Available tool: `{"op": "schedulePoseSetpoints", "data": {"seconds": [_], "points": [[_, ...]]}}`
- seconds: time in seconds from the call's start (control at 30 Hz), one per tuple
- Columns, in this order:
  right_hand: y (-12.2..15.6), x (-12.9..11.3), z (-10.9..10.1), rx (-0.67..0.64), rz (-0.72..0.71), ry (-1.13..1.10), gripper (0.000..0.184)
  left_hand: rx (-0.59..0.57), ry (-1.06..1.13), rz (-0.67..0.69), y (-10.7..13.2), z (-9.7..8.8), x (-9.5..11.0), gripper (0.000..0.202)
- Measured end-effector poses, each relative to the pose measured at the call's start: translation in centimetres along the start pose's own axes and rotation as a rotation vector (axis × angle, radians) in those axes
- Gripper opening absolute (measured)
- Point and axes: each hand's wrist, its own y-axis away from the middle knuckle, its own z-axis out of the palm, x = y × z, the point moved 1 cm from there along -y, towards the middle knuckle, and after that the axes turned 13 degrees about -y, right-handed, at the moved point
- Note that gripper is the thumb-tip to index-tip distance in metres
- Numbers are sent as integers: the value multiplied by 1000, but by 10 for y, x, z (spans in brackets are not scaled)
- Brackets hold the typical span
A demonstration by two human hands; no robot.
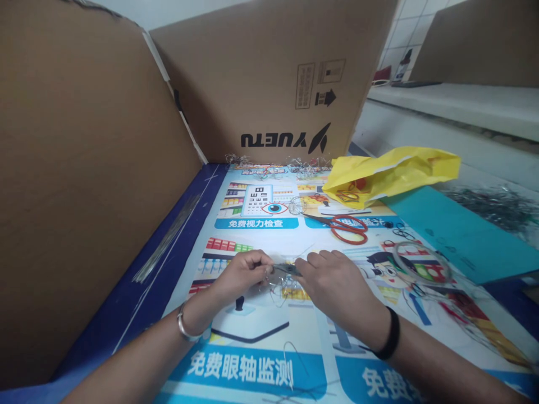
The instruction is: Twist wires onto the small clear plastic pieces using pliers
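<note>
Lighting: soft, diffuse, moderately dim; source out of view. Shadows: dark brown low on the cardboard panel (105,168) along the left edge of the surface (261,238); a darker band by the fold of the printed carton (269,78) at the far edge. Brighter zone: pale ledge (455,106) beyond the far right corner. Glare: small highlight on the bracelet (182,322). Definition: hazy overall; fine wire (283,287) between left hand (244,274) and right hand (330,278) blurred, strands indistinct. Distortion: wide-angle stretching of panel and forearms (138,353) toward frame edges.

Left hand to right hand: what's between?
A dark tool held by the right hand, plus thin looped wire; the head view shows both.
</note>
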Motion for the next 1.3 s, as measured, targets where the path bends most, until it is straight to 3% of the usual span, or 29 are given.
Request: {"op": "schedulePoseSetpoints", "data": {"seconds": [0.27, 0.53, 0.8, 1.3], "points": [[4, -5, 2, 29, 47, 44, 9, 3, 6, -83, -2, -1, -6, 19], [5, -4, 3, 56, 46, 68, 3, 28, 41, -79, -2, -1, -6, 15], [2, -3, 4, 52, 45, 43, 10, 2, 18, -117, -1, -1, -1, 15], [1, -1, 7, 13, 58, 18, 16, 60, -87, -123, -3, 1, -3, 9]]}}
